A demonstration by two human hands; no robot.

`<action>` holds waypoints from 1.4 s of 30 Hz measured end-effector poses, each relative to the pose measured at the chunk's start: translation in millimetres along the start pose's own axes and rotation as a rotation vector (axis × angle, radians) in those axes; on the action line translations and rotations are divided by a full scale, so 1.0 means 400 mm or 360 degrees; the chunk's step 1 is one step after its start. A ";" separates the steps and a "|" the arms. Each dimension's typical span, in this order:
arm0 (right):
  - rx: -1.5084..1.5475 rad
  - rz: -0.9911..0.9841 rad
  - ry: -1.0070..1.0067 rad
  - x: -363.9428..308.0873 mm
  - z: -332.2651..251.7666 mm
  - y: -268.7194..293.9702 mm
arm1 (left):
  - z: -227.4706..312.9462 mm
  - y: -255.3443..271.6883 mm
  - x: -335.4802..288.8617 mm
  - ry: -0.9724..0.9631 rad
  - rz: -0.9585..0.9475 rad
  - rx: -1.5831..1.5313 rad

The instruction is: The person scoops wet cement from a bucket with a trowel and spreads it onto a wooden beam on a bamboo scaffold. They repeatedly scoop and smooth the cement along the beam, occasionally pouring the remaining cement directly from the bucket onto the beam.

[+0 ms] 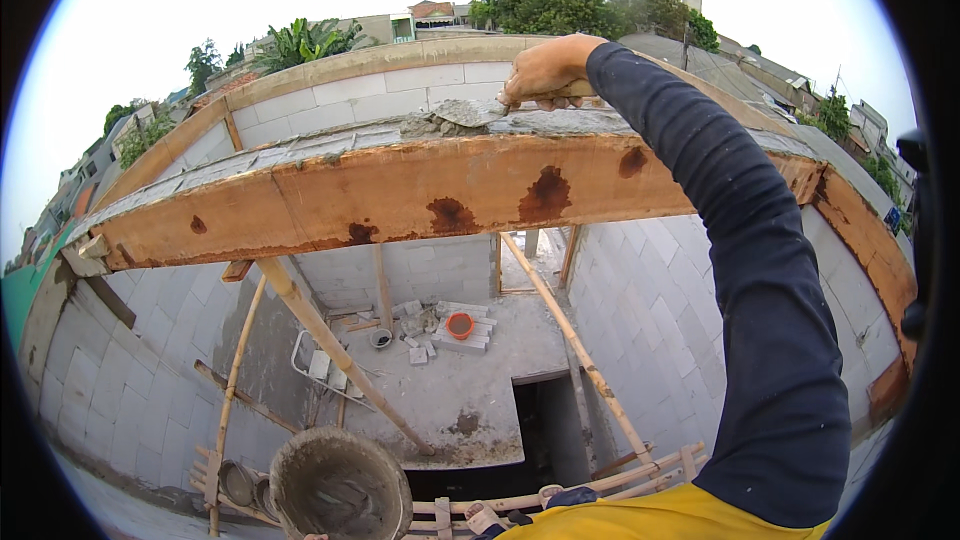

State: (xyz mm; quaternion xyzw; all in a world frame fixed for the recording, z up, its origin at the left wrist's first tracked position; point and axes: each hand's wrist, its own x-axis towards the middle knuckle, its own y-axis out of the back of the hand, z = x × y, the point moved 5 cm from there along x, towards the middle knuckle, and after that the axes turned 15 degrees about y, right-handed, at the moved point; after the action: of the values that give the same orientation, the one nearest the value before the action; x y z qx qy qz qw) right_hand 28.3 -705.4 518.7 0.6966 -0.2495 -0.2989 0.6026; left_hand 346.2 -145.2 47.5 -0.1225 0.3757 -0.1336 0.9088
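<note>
Pale grey block walls (pixel 650 310) enclose an unroofed building, with a bare concrete floor (pixel 440 390) far below and rooftops and green trees (pixel 545 5) beyond under a white sky. Across the middle runs a long orange-brown wooden formwork board (pixel 400 190), marked with dark stains, with a rough grey cement surface (pixel 360 135) along its top. Over that surface, the right hand (pixel 555 68), reaching out from a dark navy sleeve (pixel 755 270), is closed around the handle of a mortar-coated trowel (pixel 470 113). The trowel's blade points left, just over a lumpy grey heap of wet mortar (pixel 425 127); whether blade and heap touch is hard to tell. Of the left hand (pixel 316 537), only a sliver shows at the lower edge, beside a round, cement-crusted bucket (pixel 285 480) with grey mortar inside; I cannot tell whether it grips the rim. Slanting bamboo poles (pixel 340 350) stand beneath the board. Down on the floor, an orange bucket (pixel 460 326) rests on stacked pale blocks (pixel 470 343).
</note>
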 end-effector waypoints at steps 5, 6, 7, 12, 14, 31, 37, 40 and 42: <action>-0.0011 0.0182 -0.0128 -0.048 0.036 0.024 | -0.023 -0.004 -0.010 -0.0015 0.0010 -0.0034; 0.0053 0.0170 0.0015 -0.037 0.023 0.019 | -0.026 -0.003 -0.002 -0.0018 0.0031 0.0002; 0.0085 0.0195 0.0091 -0.023 0.013 0.013 | -0.030 -0.001 0.008 -0.0019 0.0051 0.0039; 0.0046 0.0135 0.0138 0.013 0.032 -0.013 | -0.041 -0.004 0.039 0.0061 -0.0015 -0.0044; -0.0128 0.0414 0.0138 0.010 0.052 -0.003 | -0.044 -0.012 0.021 0.0098 0.0002 -0.0096; -0.0984 0.0631 0.0562 0.021 -0.008 -0.042 | -0.007 -0.065 -0.042 -0.0168 0.0072 0.0017; -0.0992 0.0752 0.0595 0.022 -0.007 -0.048 | -0.005 -0.084 -0.055 -0.0137 0.0082 0.0068; -0.0911 0.0765 0.0541 0.018 -0.003 -0.050 | -0.016 -0.070 -0.058 0.0003 0.0178 0.0037; -0.0966 0.0528 0.0700 0.019 -0.010 -0.076 | -0.013 -0.070 -0.065 -0.0046 0.0139 0.0057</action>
State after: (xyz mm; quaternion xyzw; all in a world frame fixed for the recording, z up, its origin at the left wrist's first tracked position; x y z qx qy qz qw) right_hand 36.0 -703.6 488.0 0.4849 -0.1243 -0.1017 0.8597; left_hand 320.6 -163.1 69.9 -0.0917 0.3650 -0.0987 0.9212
